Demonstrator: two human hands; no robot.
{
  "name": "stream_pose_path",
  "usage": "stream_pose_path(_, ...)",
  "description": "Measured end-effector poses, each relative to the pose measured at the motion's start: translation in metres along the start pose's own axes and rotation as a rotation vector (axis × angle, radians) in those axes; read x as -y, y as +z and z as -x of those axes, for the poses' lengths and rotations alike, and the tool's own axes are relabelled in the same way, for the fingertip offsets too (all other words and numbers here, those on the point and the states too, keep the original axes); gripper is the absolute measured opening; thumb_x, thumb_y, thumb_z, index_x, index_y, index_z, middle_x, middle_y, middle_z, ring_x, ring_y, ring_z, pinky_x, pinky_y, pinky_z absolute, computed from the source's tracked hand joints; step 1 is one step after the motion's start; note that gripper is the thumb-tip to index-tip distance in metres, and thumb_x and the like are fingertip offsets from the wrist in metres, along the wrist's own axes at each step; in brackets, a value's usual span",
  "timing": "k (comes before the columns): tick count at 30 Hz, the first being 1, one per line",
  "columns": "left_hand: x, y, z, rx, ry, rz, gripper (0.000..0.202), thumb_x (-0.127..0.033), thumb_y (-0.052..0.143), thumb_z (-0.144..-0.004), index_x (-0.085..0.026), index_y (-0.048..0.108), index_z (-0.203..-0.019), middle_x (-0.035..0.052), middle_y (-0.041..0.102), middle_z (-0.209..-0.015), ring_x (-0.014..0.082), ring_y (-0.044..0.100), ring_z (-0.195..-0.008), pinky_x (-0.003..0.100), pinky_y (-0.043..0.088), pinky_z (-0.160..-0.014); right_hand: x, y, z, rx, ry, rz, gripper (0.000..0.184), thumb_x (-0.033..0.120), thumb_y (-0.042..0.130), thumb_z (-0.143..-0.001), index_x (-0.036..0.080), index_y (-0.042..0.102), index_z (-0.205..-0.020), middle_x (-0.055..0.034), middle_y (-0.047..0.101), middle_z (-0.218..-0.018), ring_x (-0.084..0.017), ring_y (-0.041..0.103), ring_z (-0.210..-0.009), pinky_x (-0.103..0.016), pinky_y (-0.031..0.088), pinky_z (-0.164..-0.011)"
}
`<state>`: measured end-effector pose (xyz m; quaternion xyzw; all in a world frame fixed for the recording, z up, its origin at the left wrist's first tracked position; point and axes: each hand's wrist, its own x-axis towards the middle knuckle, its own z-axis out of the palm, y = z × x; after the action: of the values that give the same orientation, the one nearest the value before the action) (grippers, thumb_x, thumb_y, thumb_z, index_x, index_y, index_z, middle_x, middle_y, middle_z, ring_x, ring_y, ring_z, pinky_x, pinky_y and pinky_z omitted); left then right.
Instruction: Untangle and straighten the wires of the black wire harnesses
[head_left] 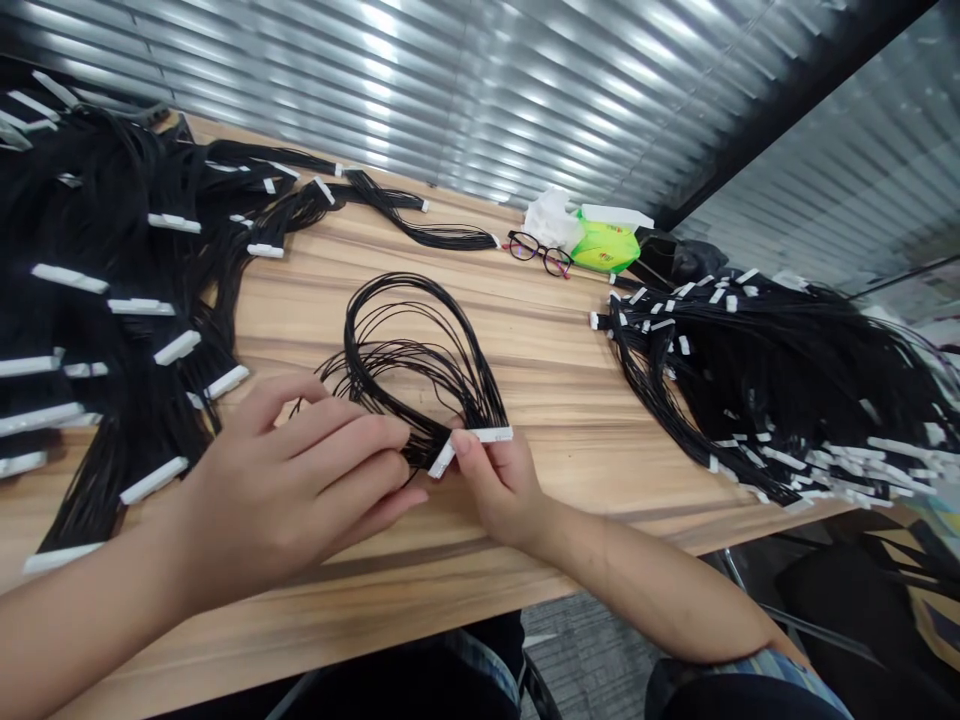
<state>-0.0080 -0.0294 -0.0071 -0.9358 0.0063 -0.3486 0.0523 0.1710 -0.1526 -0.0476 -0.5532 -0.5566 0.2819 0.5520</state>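
As a person bends a black wire harness [484,390] into a loop at the middle of a wood-grain table [570,400], its two white connectors [495,435] meet at an angle at the loop's 5 o'clock. The right hand [502,490], at 5 o'clock, pinches them beneath its thumb. The left hand [289,480], at 7 to 8 o'clock, curls over the wires; whether its fingers grip or merely rest there cannot be told, as they hide the contact.

The looped wires look springy: should the thumb ease, the connectors could slip apart and the loop spring open. Thin strands fan loosely inside it, and a tug from the left hand could snag them or strain the wires where they enter the connectors.

Farther out, a heap of harnesses [97,190] spreads at 9 to 10 o'clock, close enough to the left arm to catch a sleeve-less wrist. Eyeglasses [538,250] and a green tissue pack [606,246] lie toward 2 o'clock, a second pile of harnesses [765,360] at 3.
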Motion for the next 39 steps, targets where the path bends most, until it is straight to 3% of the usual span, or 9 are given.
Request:
stream_pose_path(3,0.002,0.004,0.008,0.035,0.057,0.111,0.025,-0.028,0.057,-0.104,-0.021,0.058,-0.08,-0.0051,0.071,-0.081,0.0139,0.062,-0.073,0.039,0.047,-0.084,-0.004,0.0,-0.002,-0.053,0.107,-0.071,0.054,0.058,0.043,-0.105,0.021,0.065,-0.072,-0.0025,0.069,-0.067,-0.016,0.063,-0.064,-0.03,0.051,-0.064)
stream_pose_path(7,-0.002,0.001,0.015,0.094,0.249,0.244,0.028,-0.027,0.059,-0.102,-0.021,0.06,-0.074,-0.0058,0.069,-0.08,0.0124,0.06,-0.073,0.035,0.052,-0.086,-0.006,0.0,-0.005,-0.09,0.171,-0.149,0.055,0.06,0.046,-0.104,0.021,0.067,-0.071,-0.0022,0.069,-0.065,-0.015,0.061,-0.06,-0.028,0.051,-0.062)
stream_pose_path(12,-0.009,-0.005,0.017,0.155,0.328,0.375,0.028,-0.027,0.063,-0.097,-0.022,0.057,-0.07,-0.0038,0.062,-0.072,0.0148,0.054,-0.065,0.033,0.051,-0.065,-0.006,0.001,-0.002,-0.058,0.118,-0.086,0.058,0.06,0.044,-0.104,0.02,0.068,-0.069,-0.0039,0.072,-0.069,-0.016,0.066,-0.067,-0.029,0.052,-0.067)
stream_pose_path(16,-0.006,-0.003,0.015,0.179,0.178,0.324,0.031,-0.031,0.054,-0.102,-0.022,0.052,-0.072,-0.0042,0.052,-0.061,0.0155,0.046,-0.056,0.033,0.04,-0.051,-0.007,0.001,0.0,-0.058,0.124,-0.099,0.057,0.06,0.043,-0.104,0.021,0.067,-0.07,-0.0031,0.07,-0.067,-0.015,0.063,-0.063,-0.029,0.05,-0.064)
stream_pose_path(19,-0.002,0.0,0.01,0.132,-0.027,0.255,0.02,-0.025,0.049,-0.105,-0.022,0.058,-0.087,-0.0063,0.06,-0.065,0.0112,0.057,-0.056,0.027,0.044,-0.053,-0.007,0.001,0.0,-0.053,0.102,-0.083,0.055,0.058,0.044,-0.105,0.021,0.068,-0.072,-0.0024,0.068,-0.066,-0.015,0.062,-0.062,-0.029,0.05,-0.063)
stream_pose_path(22,0.0,0.003,0.005,0.049,-0.12,0.175,0.02,-0.026,0.049,-0.108,-0.022,0.06,-0.092,-0.0077,0.067,-0.066,0.0098,0.063,-0.055,0.026,0.044,-0.051,-0.006,0.002,0.001,-0.012,0.059,-0.117,0.052,0.053,0.044,-0.106,0.021,0.069,-0.074,-0.0019,0.069,-0.067,-0.015,0.065,-0.065,-0.029,0.052,-0.065)
stream_pose_path(31,0.002,0.002,0.018,0.108,-0.116,0.074,0.029,-0.017,0.04,-0.107,-0.026,0.065,-0.118,-0.0072,0.076,-0.083,0.0133,0.071,-0.067,0.032,0.048,-0.058,-0.002,0.002,0.003,0.067,0.045,-0.094,0.054,0.055,0.041,-0.107,0.022,0.067,-0.072,-0.0026,0.07,-0.069,-0.016,0.067,-0.068,-0.03,0.054,-0.067)
stream_pose_path(35,0.001,0.006,0.025,0.076,-0.124,0.063,0.033,-0.017,0.037,-0.109,-0.028,0.062,-0.127,-0.0074,0.076,-0.088,0.0135,0.071,-0.07,0.033,0.046,-0.061,-0.002,0.001,0.003,0.08,0.018,-0.099,0.051,0.051,0.041,-0.108,0.022,0.065,-0.073,-0.0018,0.07,-0.069,-0.015,0.066,-0.068,-0.029,0.053,-0.066)
stream_pose_path(39,0.001,0.005,0.022,0.082,-0.115,0.086,0.031,-0.015,0.038,-0.108,-0.026,0.062,-0.125,-0.0057,0.077,-0.089,0.0156,0.073,-0.072,0.034,0.048,-0.061,-0.001,0.002,0.003,0.069,0.021,-0.063,0.05,0.051,0.041,-0.107,0.023,0.064,-0.073,-0.0022,0.07,-0.072,-0.016,0.065,-0.067,-0.03,0.054,-0.066)
